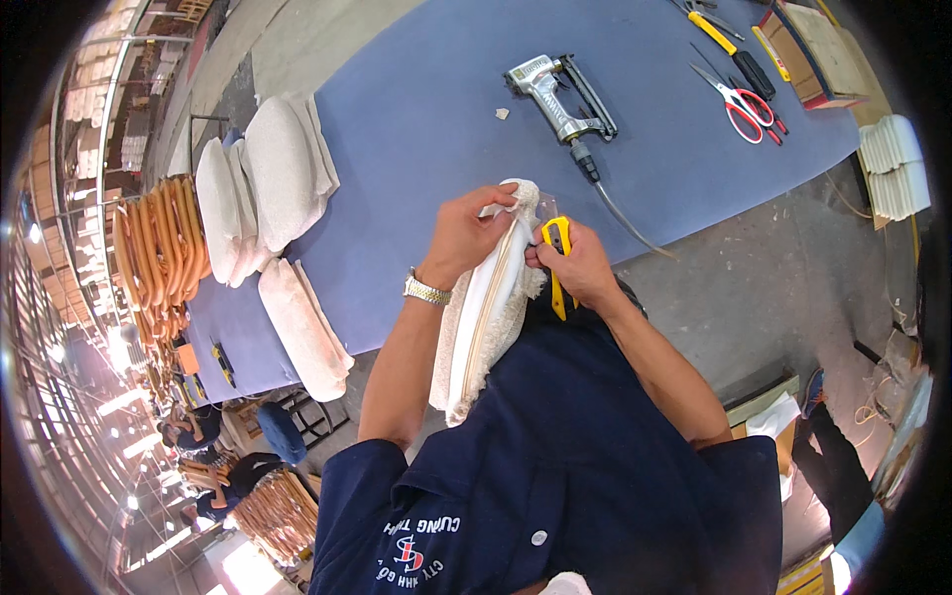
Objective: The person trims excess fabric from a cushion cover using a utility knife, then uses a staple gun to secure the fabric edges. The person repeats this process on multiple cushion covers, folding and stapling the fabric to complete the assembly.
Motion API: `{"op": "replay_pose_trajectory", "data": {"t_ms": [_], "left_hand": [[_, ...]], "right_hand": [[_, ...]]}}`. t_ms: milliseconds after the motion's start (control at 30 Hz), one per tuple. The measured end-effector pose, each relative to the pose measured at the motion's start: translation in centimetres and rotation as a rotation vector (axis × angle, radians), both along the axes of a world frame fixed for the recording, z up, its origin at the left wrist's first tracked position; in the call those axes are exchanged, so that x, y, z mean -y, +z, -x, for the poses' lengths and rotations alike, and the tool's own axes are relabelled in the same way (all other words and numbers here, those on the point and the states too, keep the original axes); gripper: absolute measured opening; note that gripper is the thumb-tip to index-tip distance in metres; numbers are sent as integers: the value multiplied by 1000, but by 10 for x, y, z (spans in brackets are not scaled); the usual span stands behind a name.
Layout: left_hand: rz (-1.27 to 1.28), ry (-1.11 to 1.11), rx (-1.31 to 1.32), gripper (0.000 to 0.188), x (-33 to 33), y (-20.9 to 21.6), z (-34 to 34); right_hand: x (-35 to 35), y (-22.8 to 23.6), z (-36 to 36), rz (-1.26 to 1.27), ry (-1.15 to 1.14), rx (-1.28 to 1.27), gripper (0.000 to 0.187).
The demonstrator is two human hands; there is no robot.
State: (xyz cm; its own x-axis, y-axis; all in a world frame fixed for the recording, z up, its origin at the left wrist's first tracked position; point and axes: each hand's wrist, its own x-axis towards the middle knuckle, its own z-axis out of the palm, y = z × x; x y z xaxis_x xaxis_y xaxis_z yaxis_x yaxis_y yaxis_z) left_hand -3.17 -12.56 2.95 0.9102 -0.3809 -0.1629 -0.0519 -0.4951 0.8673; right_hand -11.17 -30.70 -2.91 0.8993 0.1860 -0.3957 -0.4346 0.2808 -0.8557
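Your left hand (pixel 466 233) is pinched on the top end of the cream cushion (pixel 481 332); the rest hangs toward 7 o'clock, against your shirt (pixel 595 416), lengthwise seam facing up. Your right hand (pixel 580 266) is clamped round the yellow knife (pixel 557 238), at 4 o'clock from that pinch, just beside the cushion. Can't tell if the blade touches the fabric.

Clock from your hands: near edge of the blue table (pixel 416 129) runs 8 to 2, passing behind the cushion. Bare tabletop from 10 to 12. Tight at 6: your body.

Air hose (pixel 625 218) at 3, near the right hand, hanging over the edge; blocks that side. It feeds the staple gun (pixel 560 99) at 12–1. Pink-white pad (pixel 302 327) at 8, pale pads (pixel 283 169) at 10. Red-handled scissors (pixel 746 111) at 2, screwdriver (pixel 739 52) and cardboard box (pixel 813 55) beyond. Farther: white stack (pixel 892 164) at 3, brown curved frames (pixel 159 248) at 9.
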Motion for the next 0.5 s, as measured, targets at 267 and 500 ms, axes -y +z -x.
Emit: {"op": "replay_pose_trajectory", "data": {"t_ms": [267, 500], "left_hand": [[116, 49, -37, 11, -1, -10, 1], [130, 23, -15, 8, -3, -3, 3]], "right_hand": [[-7, 19, -11, 243, -154, 134, 27], [5, 21, -10, 476, 73, 263, 24]]}}
